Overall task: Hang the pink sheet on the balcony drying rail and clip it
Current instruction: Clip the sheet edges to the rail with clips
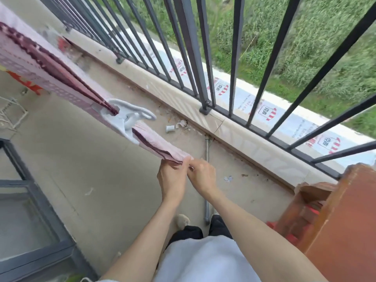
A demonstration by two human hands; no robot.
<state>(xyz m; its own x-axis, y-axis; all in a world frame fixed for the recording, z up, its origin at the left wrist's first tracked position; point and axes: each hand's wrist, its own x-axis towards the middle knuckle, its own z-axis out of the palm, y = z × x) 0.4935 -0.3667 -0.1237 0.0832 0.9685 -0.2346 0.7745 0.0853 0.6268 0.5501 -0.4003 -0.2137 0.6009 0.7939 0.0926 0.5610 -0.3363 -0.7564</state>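
One pink sheet (61, 78) stretches lengthwise from upper left toward the balcony railing's (189, 47) near post; one white clip (130, 117) clamps it midway; two hands, left hand (173, 178) and right hand (203, 176), pinch its near end, fingers curled

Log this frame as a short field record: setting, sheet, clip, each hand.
setting: balcony, dark metal railing
sheet: pink sheet draped lengthwise over a line, rail itself hidden
clip: large white clip clamped on the sheet mid-span
left hand: pinches the sheet's near end
right hand: fingers at the same end, grip unclear
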